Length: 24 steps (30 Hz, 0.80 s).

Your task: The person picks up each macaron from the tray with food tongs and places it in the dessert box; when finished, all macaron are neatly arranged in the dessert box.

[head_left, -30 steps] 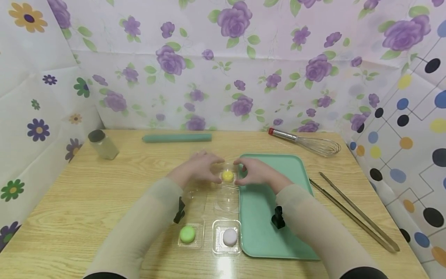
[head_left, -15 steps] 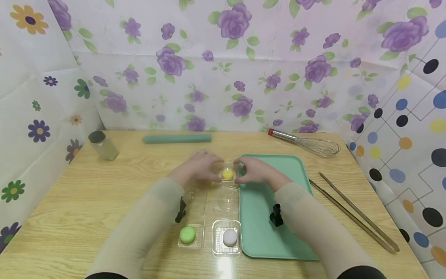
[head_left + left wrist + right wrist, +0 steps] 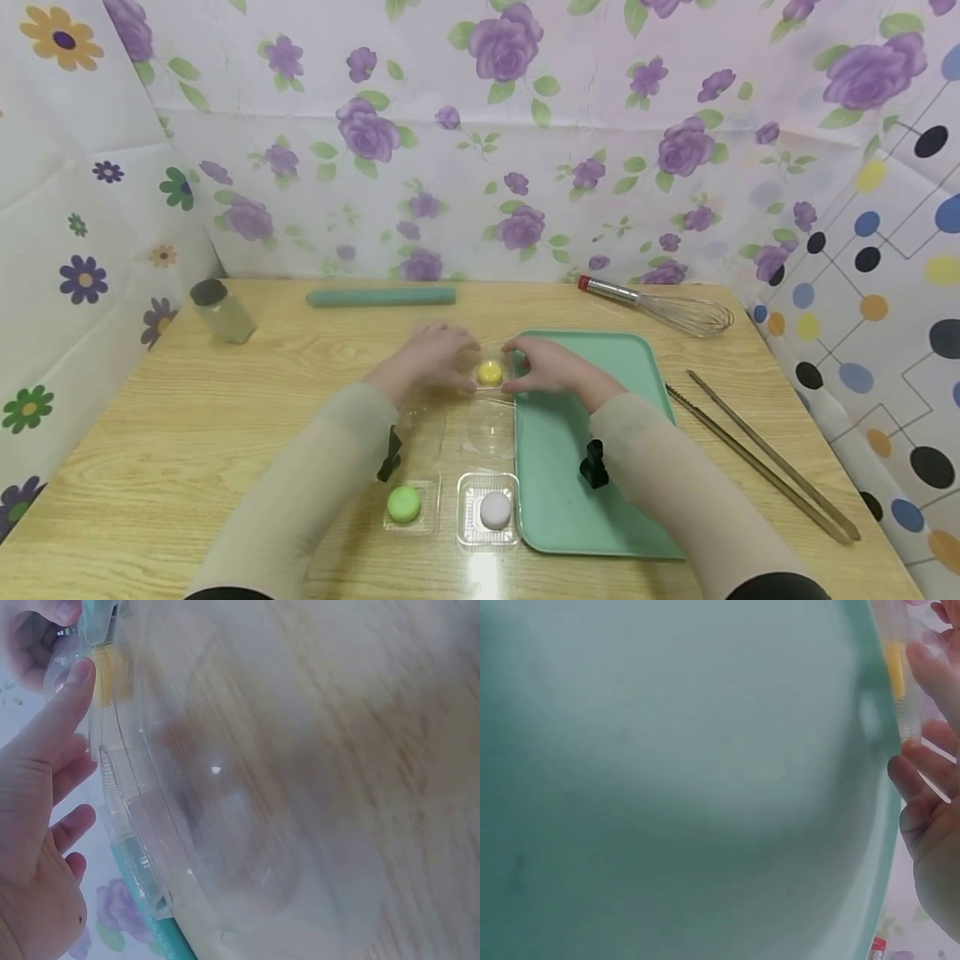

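Observation:
In the head view, a small round yellow cake (image 3: 491, 372) sits inside a clear plastic box (image 3: 501, 386) at mid-table. My left hand (image 3: 429, 357) pinches the box's left side between thumb and fingers. From the right, my right hand (image 3: 553, 367) pinches the opposite side, above the edge of a green tray (image 3: 570, 517). Both wrist views show a thumb (image 3: 81, 671) against the clear plastic. Nearer me, a green round cake (image 3: 404, 504) and a pale lilac one (image 3: 495, 510) lie in clear boxes with their lids folded back. Clear plastic under my left hand is hard to make out.
A teal rolling pin (image 3: 381, 297) and a whisk (image 3: 660, 306) lie along the back. At the back left stands a dark-capped jar (image 3: 223, 312). Metal tongs (image 3: 772, 458) lie right of the tray, and patterned cloth (image 3: 450, 142) hangs close behind the table.
The box with the yellow cake has shifted slightly away from me, both hands still on it. The other boxes and the tray have not moved.

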Each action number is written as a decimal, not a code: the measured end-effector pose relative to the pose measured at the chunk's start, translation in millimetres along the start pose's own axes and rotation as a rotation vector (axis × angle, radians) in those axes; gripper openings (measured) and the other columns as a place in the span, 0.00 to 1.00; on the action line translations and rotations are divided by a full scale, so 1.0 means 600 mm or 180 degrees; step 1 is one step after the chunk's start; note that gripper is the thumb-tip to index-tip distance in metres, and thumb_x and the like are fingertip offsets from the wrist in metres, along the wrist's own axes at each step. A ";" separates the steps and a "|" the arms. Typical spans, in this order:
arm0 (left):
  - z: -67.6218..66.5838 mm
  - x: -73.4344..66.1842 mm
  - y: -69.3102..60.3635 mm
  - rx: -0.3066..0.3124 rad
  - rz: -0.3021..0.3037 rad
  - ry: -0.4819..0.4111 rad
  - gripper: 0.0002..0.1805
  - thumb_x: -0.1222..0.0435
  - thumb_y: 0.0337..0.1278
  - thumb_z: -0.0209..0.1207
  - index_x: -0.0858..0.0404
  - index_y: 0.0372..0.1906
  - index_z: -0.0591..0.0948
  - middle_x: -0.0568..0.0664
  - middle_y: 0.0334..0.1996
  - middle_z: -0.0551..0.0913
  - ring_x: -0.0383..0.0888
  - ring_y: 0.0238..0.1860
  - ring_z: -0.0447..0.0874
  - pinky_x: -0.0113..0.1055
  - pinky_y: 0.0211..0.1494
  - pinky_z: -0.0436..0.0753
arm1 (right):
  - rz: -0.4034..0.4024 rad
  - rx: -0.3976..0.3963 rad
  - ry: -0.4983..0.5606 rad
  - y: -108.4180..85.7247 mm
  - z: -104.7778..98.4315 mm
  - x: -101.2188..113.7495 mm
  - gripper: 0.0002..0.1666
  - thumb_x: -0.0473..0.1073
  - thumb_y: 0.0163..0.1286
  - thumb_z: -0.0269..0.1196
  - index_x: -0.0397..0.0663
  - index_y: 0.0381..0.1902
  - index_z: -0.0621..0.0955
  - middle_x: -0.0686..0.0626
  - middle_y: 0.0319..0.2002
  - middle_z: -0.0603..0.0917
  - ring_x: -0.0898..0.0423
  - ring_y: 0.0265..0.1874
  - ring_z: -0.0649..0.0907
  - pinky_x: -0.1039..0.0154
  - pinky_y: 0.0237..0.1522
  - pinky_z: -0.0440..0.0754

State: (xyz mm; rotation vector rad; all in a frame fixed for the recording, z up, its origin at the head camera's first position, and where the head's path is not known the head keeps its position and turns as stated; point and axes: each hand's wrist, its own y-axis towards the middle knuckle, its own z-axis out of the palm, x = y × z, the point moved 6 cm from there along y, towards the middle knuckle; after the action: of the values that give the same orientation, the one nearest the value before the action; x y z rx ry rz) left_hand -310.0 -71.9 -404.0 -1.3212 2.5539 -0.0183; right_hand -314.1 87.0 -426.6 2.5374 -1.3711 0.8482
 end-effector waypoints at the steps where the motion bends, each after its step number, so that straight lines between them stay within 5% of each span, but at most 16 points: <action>1: 0.000 0.000 0.000 -0.0007 0.0008 0.0022 0.38 0.44 0.42 0.67 0.56 0.61 0.73 0.50 0.62 0.71 0.54 0.62 0.62 0.55 0.66 0.57 | 0.0014 -0.0004 0.0007 0.000 0.000 0.000 0.42 0.58 0.55 0.69 0.46 0.63 0.69 0.46 0.58 0.74 0.51 0.50 0.77 0.54 0.54 0.74; 15: 0.006 0.000 0.001 0.0016 -0.0061 0.0000 0.41 0.44 0.43 0.66 0.56 0.63 0.71 0.51 0.64 0.68 0.53 0.65 0.59 0.54 0.68 0.54 | 0.0023 -0.0039 0.0015 -0.004 0.002 -0.002 0.42 0.58 0.56 0.68 0.46 0.64 0.68 0.45 0.59 0.73 0.50 0.52 0.76 0.53 0.55 0.73; 24: -0.003 -0.006 -0.018 -0.0062 -0.0007 -0.0072 0.43 0.43 0.49 0.62 0.59 0.68 0.65 0.54 0.66 0.65 0.56 0.68 0.55 0.56 0.70 0.47 | 0.0092 -0.0146 0.0228 -0.018 -0.003 0.000 0.48 0.57 0.56 0.68 0.43 0.68 0.62 0.43 0.63 0.69 0.50 0.51 0.76 0.52 0.55 0.73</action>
State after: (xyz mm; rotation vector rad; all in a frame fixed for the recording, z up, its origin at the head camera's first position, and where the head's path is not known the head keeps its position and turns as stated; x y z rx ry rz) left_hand -299.9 -75.4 -400.3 -1.3237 2.5401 0.0209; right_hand -306.4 94.0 -423.6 2.4344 -1.3925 0.8930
